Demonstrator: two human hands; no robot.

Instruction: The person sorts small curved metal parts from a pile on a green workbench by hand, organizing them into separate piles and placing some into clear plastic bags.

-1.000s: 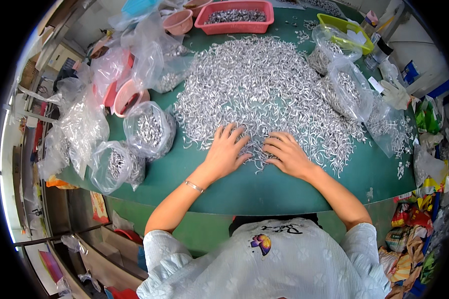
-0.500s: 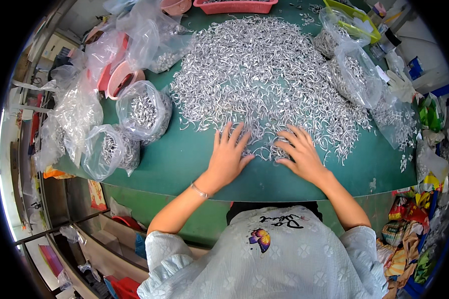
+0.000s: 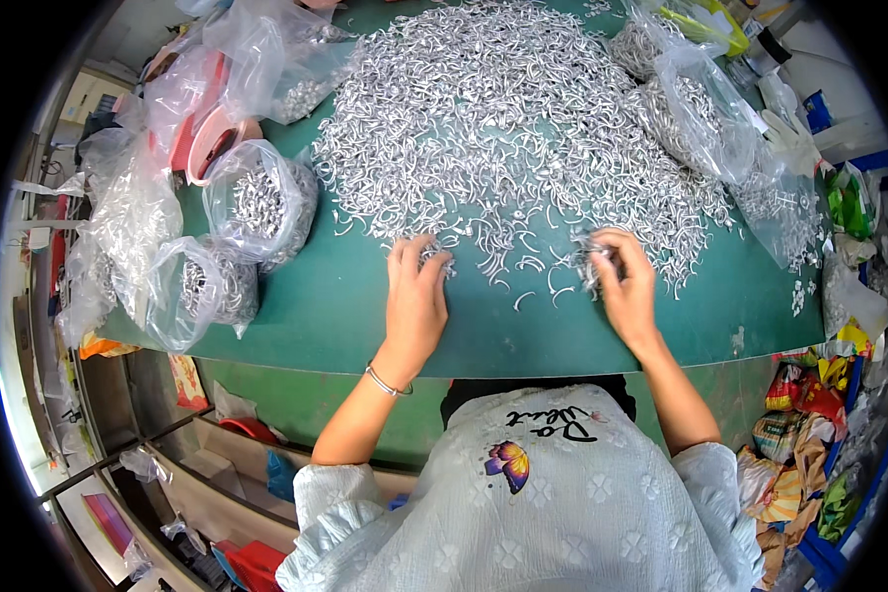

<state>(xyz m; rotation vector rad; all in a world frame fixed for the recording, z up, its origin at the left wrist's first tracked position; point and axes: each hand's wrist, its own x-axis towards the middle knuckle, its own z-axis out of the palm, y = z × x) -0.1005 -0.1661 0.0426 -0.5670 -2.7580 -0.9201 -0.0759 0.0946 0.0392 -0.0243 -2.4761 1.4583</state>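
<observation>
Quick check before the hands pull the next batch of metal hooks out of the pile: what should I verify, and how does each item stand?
1. Left hand on the near edge of the pile of hooks: ok.
2. Right hand closed on a small bunch of hooks: ok.
3. Bare green tabletop free in front of the hands: ok.
4. Filled clear bags standing left of the left hand, apart from it: ok.
5. Hooks tangled or loose: cannot tell.
</observation>
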